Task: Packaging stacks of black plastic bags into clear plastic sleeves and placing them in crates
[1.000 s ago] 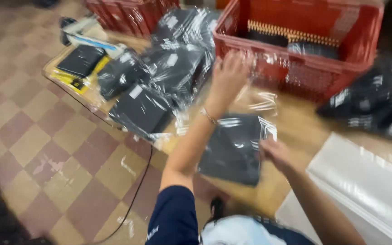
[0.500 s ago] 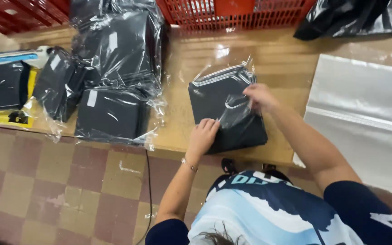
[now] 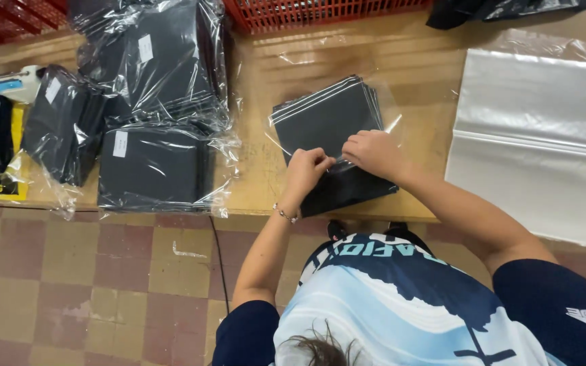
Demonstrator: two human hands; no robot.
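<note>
Nearest the table's (image 3: 266,183) front edge, the left hand (image 3: 306,173) and right hand (image 3: 373,152) are meeting over the near end of a clear bag (image 3: 381,102) holding a black folded stack (image 3: 330,122). Both hands are curled shut, fingertips pinching the bag's flap film where it crosses the stack's near half; the exact pinch is partly hidden by the knuckles. The stack is lying flat, tilted a little, just inside the front edge and roughly at the table's middle.

To do this step well, I would judge that the film needs pulling taut and even from both hands, so the flap is lying square on the stack without creases, and the stack's layers are staying aligned rather than fanning at the far corner.

To the right, a pile of empty clear bags (image 3: 534,135) is lying flat, near the stack but apart. To the left, sealed packs (image 3: 154,166) are crowding the front edge, with more piled behind. Along the far edge, a red crate (image 3: 320,13) is sitting.
</note>
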